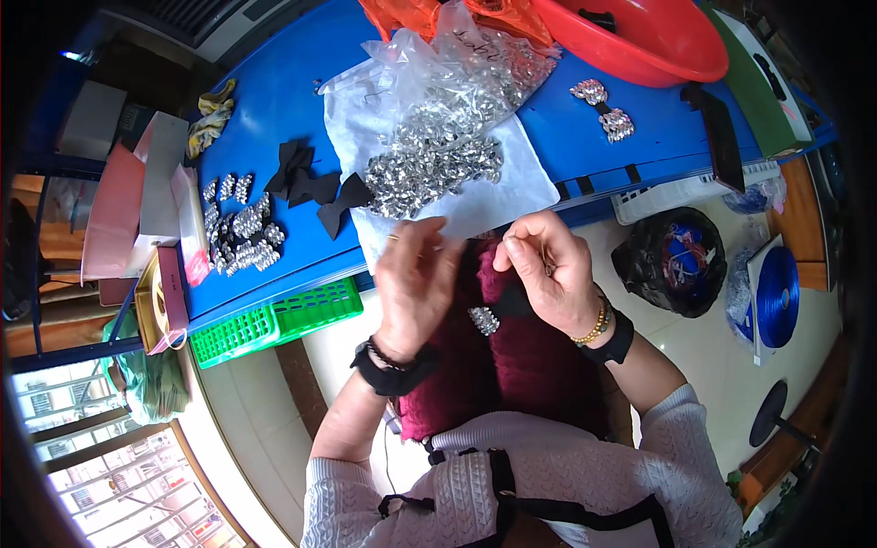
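My left hand [416, 285] is raised at the table's front edge, just below a pile of silver rhinestones [429, 173]; its fingers are blurred by motion. To its right my right hand [553, 274] is closed, thumb and forefinger pinched together, and whatever is between them is too small to make out. Below the hands, a black fabric bow [513, 301] with a rhinestone cluster [484, 320] lies on my dark red lap [457, 374]. Plain black bows [315, 187] lie left of the pile, and several rhinestone-covered bows [247, 233] sit farther left.
The rhinestones spill from a clear plastic bag [457, 68] onto a white sheet [525, 173] on the blue table [274, 100]. A red basin [639, 46] stands at the back right, near one finished-looking sparkly bow [605, 111]. Green baskets [283, 320] and a black bag [671, 260] are below.
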`<action>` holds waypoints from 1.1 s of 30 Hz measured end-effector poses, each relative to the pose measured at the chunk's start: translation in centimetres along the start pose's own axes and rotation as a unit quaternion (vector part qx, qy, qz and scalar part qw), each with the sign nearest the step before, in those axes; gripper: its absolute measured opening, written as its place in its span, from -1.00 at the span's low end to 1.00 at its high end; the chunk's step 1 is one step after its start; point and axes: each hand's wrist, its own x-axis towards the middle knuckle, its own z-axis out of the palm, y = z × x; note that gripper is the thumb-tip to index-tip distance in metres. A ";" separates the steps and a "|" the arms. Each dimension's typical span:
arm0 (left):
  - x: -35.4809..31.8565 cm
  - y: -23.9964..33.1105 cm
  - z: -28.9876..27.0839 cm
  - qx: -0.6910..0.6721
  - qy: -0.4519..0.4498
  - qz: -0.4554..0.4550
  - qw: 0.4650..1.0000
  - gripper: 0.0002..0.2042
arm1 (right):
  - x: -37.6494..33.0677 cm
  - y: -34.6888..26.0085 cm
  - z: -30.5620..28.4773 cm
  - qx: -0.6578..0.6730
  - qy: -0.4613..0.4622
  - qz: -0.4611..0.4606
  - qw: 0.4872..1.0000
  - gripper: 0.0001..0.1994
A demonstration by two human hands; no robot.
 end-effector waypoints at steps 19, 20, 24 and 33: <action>1.4 -0.7 -2.1 -0.333 -0.049 -0.251 0.908 -0.95 | 0.4 0.1 0.2 -0.126 -0.063 0.032 0.990 -0.97; 1.1 -0.6 -1.8 -0.371 -0.060 -0.263 0.888 -0.93 | 0.4 0.1 0.2 -0.126 -0.064 0.033 0.989 -0.97; 0.4 -0.8 -0.8 -0.463 -0.084 -0.291 0.833 -0.90 | 0.3 0.1 0.4 -0.132 -0.079 0.022 0.988 -0.98; -0.3 -1.4 -0.3 -0.511 -0.126 -0.301 0.796 -0.87 | 0.0 0.5 0.3 -0.156 -0.076 -0.002 0.985 -0.94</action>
